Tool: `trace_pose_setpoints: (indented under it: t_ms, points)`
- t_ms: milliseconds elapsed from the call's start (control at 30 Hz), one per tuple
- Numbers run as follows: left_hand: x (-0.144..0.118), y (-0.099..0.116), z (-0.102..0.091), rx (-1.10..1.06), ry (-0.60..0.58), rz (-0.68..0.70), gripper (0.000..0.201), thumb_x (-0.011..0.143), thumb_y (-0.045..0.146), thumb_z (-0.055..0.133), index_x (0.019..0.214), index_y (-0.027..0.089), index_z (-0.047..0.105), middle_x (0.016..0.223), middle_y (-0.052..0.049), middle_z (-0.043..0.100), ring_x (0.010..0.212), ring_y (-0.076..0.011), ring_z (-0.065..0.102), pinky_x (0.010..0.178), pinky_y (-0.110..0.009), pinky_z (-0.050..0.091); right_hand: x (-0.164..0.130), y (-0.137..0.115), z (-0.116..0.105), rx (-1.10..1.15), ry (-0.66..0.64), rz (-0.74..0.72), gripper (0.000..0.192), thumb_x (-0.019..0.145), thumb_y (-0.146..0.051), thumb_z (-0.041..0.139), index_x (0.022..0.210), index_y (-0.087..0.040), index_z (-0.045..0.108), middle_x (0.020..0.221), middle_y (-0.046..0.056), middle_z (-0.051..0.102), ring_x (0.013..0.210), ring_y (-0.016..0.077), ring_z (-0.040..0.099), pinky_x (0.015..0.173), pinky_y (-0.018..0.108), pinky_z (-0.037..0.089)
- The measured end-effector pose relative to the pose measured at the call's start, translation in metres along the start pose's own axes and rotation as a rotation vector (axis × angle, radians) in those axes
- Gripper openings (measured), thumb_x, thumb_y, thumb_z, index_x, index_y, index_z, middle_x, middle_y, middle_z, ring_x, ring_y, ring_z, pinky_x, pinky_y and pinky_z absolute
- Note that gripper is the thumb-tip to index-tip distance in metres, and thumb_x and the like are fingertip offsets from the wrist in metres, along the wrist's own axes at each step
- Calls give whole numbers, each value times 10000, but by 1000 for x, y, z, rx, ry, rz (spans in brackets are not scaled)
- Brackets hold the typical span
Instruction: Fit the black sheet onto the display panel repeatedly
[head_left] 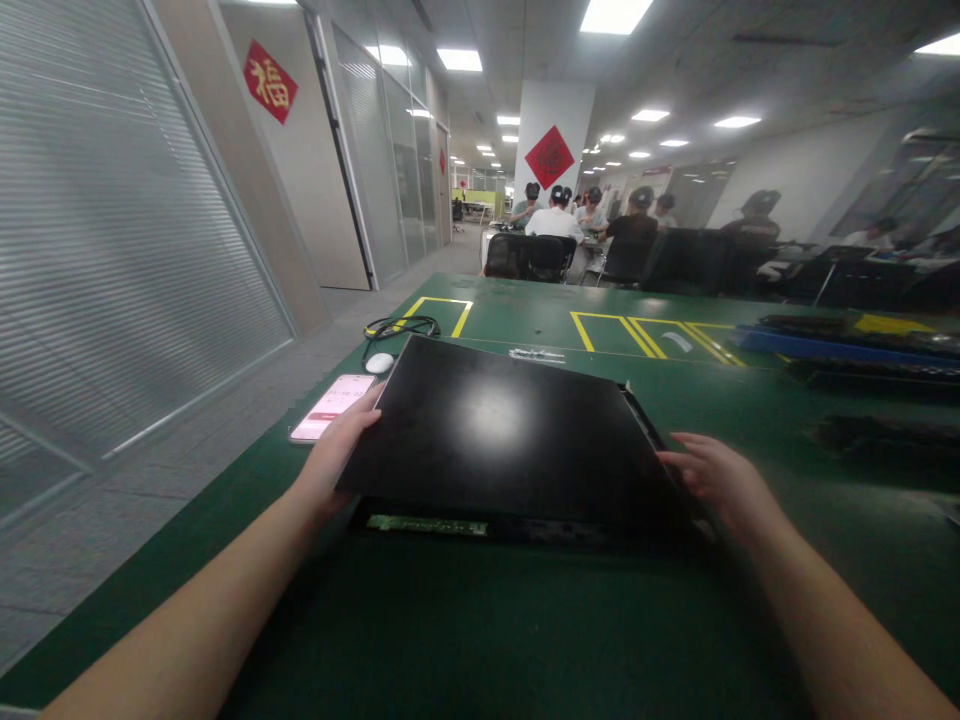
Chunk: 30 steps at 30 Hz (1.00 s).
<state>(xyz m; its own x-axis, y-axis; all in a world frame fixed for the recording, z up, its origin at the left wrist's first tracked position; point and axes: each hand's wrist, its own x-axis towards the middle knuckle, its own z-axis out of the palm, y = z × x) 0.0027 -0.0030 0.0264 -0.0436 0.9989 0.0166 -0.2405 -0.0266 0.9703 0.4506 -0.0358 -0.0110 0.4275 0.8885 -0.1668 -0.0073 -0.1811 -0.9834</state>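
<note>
Nearest: two bare forearms come in from 7 and 5 o'clock over the green surface [480, 640]. Between the hands lies a flat black panel [495, 430], glossy w/ a light glare at its middle, roughly centre of view. It sits atop a dark chassis [525, 528]; a strip of green circuit board [427, 524] shows under the panel's near edge.

Left hand [339, 448] at approx 9 o'clock of the panel: fingers lie along its left edge, thumb side tucked under, so it has hold of that edge. Right hand [714, 472] at approx 3 o'clock: fingers half open, stretched toward the panel's right edge, tips at or just touching it; can't tell if it grips.

Just beyond the left hand, at 10 o'clock, a phone [332, 407] lies face up, screen lit pink/white. Past it a white mouse [379, 363] and a coiled black cable [401, 326]. At 12 o'clock behind the panel, a small pale strip of parts [536, 354], then yellow tape boxes [645, 335] marked on the surface. At 2 o'clock, dark trays and a blue-edged one [832, 347], blurred.

Far: black chairs [532, 256], several seated people in caps [556, 215] w/ backs turned, a white pillar carrying a red diamond sign [550, 157]; another red sign [269, 81] on the wall at 11 o'clock.
</note>
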Motion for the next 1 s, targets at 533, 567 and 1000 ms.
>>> trace_pose_setpoints:
  t_ms: [533, 567, 1000]
  points:
    - [-3, -6, 6, 12, 13, -188, 638, 787, 178, 629, 1415, 224, 522, 1095, -64, 765, 826, -233, 744, 596, -246, 546, -3, -6, 2, -212, 119, -50, 292, 642, -390, 676, 842, -177, 695, 799, 91, 740, 486, 109, 470, 429, 244, 339]
    - [-3, -6, 6, 16, 11, -191, 645, 785, 174, 628, 1419, 221, 516, 1098, -66, 764, 812, -231, 745, 586, -245, 545, -3, -6, 2, -229, 124, -59, 283, 639, -392, 676, 824, -179, 700, 793, 88, 737, 488, 111, 472, 434, 248, 345]
    - [-2, -4, 9, 43, 45, -269, 588, 785, 115, 615, 1366, 185, 565, 953, -65, 789, 536, -155, 683, 468, -216, 497, -10, -3, 6, -479, 109, -61, 280, 685, -433, 646, 833, -205, 713, 594, 39, 640, 530, 194, 571, 480, 307, 428]
